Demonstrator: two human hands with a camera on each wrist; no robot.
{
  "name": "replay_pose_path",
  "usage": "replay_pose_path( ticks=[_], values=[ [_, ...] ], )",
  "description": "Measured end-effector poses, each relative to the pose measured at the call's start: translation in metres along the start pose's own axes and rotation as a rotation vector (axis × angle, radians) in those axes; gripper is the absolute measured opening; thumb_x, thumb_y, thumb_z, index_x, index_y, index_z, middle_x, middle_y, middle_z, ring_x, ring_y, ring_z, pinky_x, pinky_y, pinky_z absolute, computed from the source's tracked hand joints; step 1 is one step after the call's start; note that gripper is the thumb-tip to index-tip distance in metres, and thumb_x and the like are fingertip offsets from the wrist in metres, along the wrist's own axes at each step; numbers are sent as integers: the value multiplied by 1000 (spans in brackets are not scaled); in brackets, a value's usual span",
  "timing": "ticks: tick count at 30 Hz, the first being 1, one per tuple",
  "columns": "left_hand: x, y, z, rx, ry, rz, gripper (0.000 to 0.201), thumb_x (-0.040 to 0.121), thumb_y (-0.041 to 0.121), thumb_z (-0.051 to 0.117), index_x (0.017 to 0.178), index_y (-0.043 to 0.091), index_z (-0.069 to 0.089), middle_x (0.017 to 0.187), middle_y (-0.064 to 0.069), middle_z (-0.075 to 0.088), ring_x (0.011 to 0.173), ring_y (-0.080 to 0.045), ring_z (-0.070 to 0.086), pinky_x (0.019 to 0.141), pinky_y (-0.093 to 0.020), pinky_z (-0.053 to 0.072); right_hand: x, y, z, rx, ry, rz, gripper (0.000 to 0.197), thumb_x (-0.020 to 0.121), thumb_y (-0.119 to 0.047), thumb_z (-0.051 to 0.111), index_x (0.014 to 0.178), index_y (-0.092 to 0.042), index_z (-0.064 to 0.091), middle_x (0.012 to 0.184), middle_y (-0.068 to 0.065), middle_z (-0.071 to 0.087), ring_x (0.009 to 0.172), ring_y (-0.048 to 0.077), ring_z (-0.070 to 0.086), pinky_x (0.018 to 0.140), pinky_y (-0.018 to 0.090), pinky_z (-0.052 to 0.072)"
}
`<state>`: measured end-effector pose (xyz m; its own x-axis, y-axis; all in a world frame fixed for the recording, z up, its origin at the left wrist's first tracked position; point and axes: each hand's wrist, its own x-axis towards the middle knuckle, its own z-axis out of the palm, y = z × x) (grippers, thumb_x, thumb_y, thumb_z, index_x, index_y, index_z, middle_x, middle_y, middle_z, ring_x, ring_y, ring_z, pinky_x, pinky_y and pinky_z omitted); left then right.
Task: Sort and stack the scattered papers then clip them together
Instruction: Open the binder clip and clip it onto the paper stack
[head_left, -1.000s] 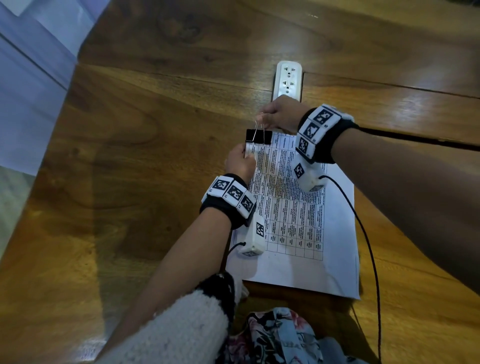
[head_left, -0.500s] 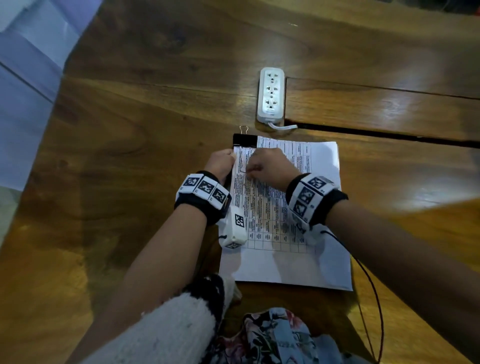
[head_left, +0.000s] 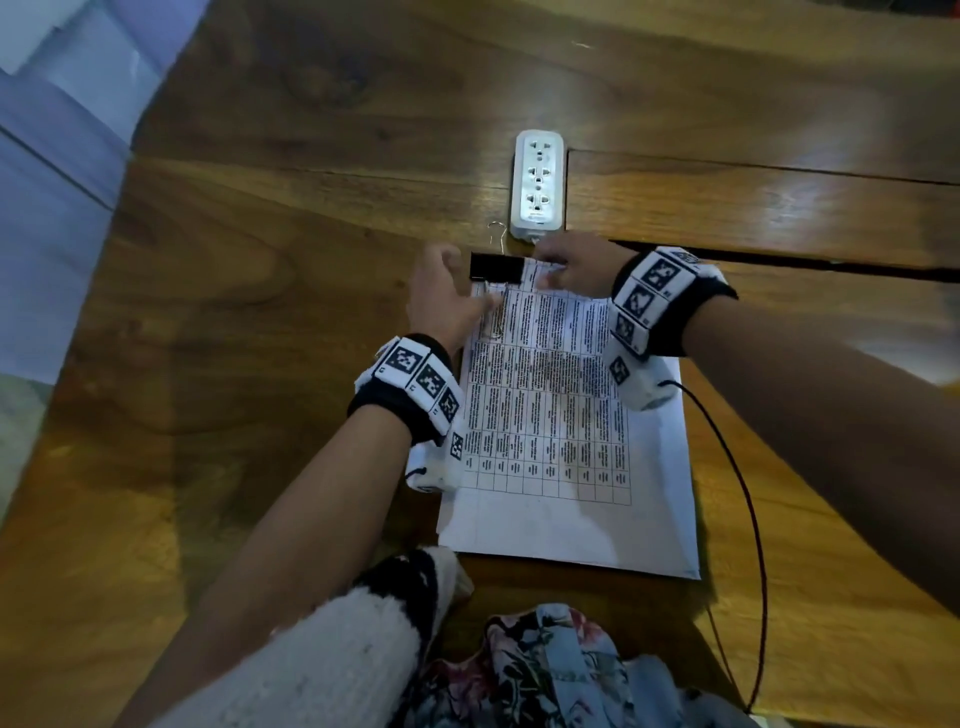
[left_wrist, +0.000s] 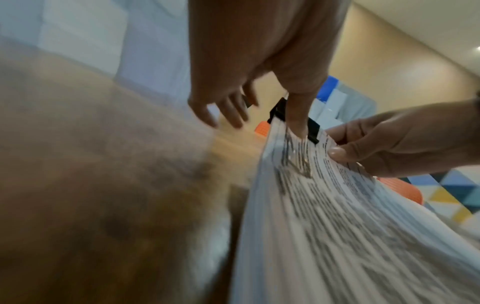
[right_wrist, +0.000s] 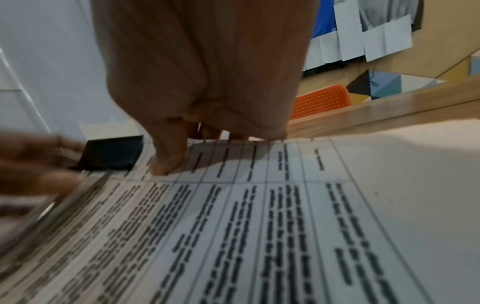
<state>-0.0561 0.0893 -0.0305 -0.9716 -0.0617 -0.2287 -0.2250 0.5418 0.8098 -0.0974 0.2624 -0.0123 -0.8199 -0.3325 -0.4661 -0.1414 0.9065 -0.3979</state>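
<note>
A stack of printed papers (head_left: 550, 415) lies on the wooden table (head_left: 260, 312). A black binder clip (head_left: 496, 267) grips its far left corner. One wire handle (head_left: 497, 234) points away over the table, and the other (head_left: 493, 319) lies folded flat on the top sheet. My left hand (head_left: 447, 296) is beside the clip with fingers spread, its thumb (left_wrist: 298, 123) pressing the paper at the clip (left_wrist: 276, 112). My right hand (head_left: 571, 265) pinches the far edge of the stack just right of the clip, thumb (right_wrist: 168, 162) on top and fingers behind the edge.
A white power strip (head_left: 538, 184) lies just beyond the papers' far edge. A dark gap (head_left: 779, 262) runs across the table to its right. A thin black cable (head_left: 748, 493) hangs from my right wrist over the table. Floral cloth (head_left: 545, 670) is at the near edge.
My right hand folded the clip's upright wire handle down onto the paper, then moved to the stack's far edge. My left hand shifted up beside the clip and spread its fingers.
</note>
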Motion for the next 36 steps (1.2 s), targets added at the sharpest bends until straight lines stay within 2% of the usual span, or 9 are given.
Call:
replay_pose_path(
  ticks=[3, 5, 8, 13, 20, 23, 26, 29, 36],
  values=[
    [7, 14, -7, 356, 62, 414, 75, 73, 29, 75, 137, 19, 37, 145, 0, 38, 136, -18, 31, 110, -36, 18, -8, 0, 2, 23, 66, -50, 26, 93, -17, 51, 113, 0, 50, 119, 17, 51, 102, 24, 47, 83, 31, 34],
    [13, 20, -11, 502, -62, 491, 71, 75, 33, 72, 137, 24, 40, 151, 2, 33, 144, -17, 20, 115, -40, 8, -14, -1, 1, 34, 106, -75, 26, 92, -15, 52, 113, 0, 51, 118, 17, 53, 101, 23, 48, 84, 31, 36],
    [22, 13, -11, 507, -183, 360, 65, 73, 46, 71, 129, 22, 51, 150, -1, 36, 143, -20, 23, 119, -47, 6, -22, 0, -1, 49, 173, -105, 25, 92, -13, 52, 114, 0, 53, 119, 17, 56, 98, 21, 47, 83, 28, 34],
    [2, 10, -2, -128, -344, -5, 45, 81, 27, 69, 119, 10, 54, 117, -4, 63, 106, -18, 61, 96, -39, 49, -26, 3, 1, 125, 251, -109, 19, 91, -12, 54, 103, 2, 56, 102, 12, 57, 93, 21, 49, 89, 37, 44],
    [-16, 8, 24, -166, -151, -71, 12, 96, 17, 46, 89, 9, 52, 93, -8, 59, 89, -22, 57, 77, -31, 49, -36, 14, -6, 78, 141, 10, 39, 97, -40, 38, 120, -12, 51, 117, 15, 58, 95, 24, 54, 89, 40, 47],
    [-15, 1, 25, -177, -81, -90, 10, 97, 19, 44, 96, 12, 50, 101, -10, 60, 93, -22, 56, 82, -34, 47, -52, 44, -5, 9, 101, 170, 57, 92, -55, 35, 120, -8, 50, 120, 15, 55, 106, 28, 52, 96, 43, 40],
    [-17, 1, 25, -191, -70, -133, 17, 98, 22, 43, 108, 10, 51, 112, -9, 56, 105, -21, 53, 93, -37, 45, -77, 71, 6, 463, 208, 401, 69, 77, -61, 59, 127, -13, 49, 125, 11, 54, 120, 34, 50, 95, 42, 40],
    [-19, 10, 28, -224, -31, -205, 44, 99, 24, 42, 136, 2, 39, 140, -15, 45, 132, -29, 42, 109, -40, 35, -82, 87, 41, 1052, 351, 451, 31, 82, -33, 66, 96, -6, 61, 82, 6, 68, 79, 26, 67, 73, 33, 51],
    [-18, 12, 25, -271, 55, -350, 63, 97, 32, 44, 147, 3, 21, 155, -12, 25, 142, -28, 27, 117, -41, 24, -110, 65, 75, 1310, 379, 357, 31, 95, -11, 45, 126, -6, 47, 111, 13, 60, 95, 29, 60, 85, 44, 50]
  ],
)
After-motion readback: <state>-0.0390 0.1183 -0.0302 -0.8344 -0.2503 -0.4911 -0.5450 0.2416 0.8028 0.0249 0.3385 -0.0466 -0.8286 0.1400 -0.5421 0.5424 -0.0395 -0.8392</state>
